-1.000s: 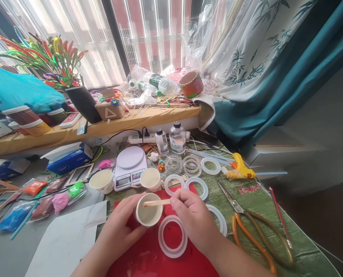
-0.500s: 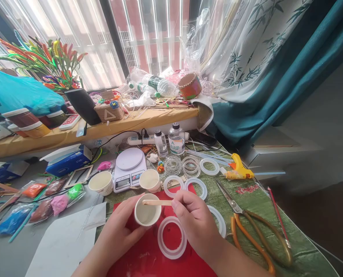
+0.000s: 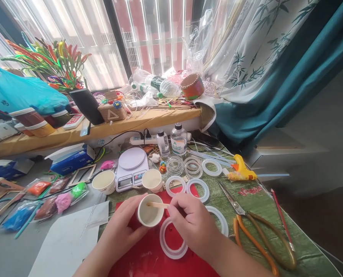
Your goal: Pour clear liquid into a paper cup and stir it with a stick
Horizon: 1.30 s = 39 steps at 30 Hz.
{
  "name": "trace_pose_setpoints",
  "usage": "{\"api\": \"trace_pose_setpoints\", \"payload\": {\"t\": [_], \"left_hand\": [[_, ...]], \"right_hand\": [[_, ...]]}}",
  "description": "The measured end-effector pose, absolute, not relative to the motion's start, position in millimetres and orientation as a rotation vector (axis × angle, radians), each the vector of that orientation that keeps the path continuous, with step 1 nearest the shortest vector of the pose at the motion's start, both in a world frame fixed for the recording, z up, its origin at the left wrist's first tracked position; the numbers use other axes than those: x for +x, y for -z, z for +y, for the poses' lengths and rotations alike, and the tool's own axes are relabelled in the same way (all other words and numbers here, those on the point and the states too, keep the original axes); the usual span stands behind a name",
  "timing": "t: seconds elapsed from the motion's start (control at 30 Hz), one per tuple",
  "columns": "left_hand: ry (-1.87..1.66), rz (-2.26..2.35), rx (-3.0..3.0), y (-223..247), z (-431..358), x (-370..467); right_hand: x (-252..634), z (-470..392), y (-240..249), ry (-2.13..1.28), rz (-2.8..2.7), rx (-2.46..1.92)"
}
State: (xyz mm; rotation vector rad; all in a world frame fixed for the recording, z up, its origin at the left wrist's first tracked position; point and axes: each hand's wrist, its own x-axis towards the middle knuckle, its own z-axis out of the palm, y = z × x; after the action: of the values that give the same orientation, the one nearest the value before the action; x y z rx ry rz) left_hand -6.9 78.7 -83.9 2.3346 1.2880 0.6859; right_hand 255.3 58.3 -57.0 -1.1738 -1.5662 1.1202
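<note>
My left hand (image 3: 128,225) is closed around a white paper cup (image 3: 150,219), tilted so its inside faces me. Between the thumb and fingers of my right hand (image 3: 193,223) is a flat wooden stick (image 3: 157,205), its far end inside the cup. Whatever liquid the cup contains is hard to make out. Just below my right hand, a translucent ring mold (image 3: 173,253) lies on a red mat (image 3: 142,261). Another ring mold (image 3: 222,221) is partly hidden behind that hand. Beyond the cup stands a second paper cup (image 3: 152,181).
Behind are a kitchen scale (image 3: 132,165), a third paper cup (image 3: 104,182), two clear bottles (image 3: 179,140) and more ring molds (image 3: 212,167). Large scissors (image 3: 240,211), a yellow glue gun (image 3: 242,171) and a pencil (image 3: 282,219) lie right. Bagged clay (image 3: 63,202) and white paper (image 3: 69,238) lie left.
The stick's tip has gone deeper into the cup, and my right hand has shifted slightly left and down relative to it. The whole view has moved a little.
</note>
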Motion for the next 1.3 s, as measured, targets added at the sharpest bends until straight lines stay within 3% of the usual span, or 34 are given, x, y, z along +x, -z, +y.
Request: {"api": "trace_pose_setpoints", "payload": {"t": [0.13,0.3,0.47,0.7,0.93,1.13,1.3], "left_hand": [[-0.712,1.299,2.361,84.1,79.2,-7.0],[-0.707,1.306,2.364,84.2,79.7,-7.7],[-0.703,1.296,2.353,83.4,79.4,-7.2],[-0.714,1.305,2.345,89.5,80.6,-8.6],[-0.694,1.292,2.332,90.4,79.8,-10.3],[-0.714,1.304,2.337,85.5,79.3,-6.5],[-0.715,1.290,2.351,86.7,80.0,-7.3]], "right_hand": [[255.9,62.5,55.2,-0.987,-1.757,-1.290],[253.1,61.6,55.3,-1.345,-1.554,-1.258],[250.4,61.1,57.9,-1.060,-1.706,-1.290],[251.7,61.0,57.7,-1.420,-1.411,-1.239],[255.5,61.9,58.3,-1.338,-1.387,-1.185],[250.4,60.9,58.8,-1.058,-1.738,-1.320],[248.9,59.5,58.9,-1.480,-1.491,-1.281]]}}
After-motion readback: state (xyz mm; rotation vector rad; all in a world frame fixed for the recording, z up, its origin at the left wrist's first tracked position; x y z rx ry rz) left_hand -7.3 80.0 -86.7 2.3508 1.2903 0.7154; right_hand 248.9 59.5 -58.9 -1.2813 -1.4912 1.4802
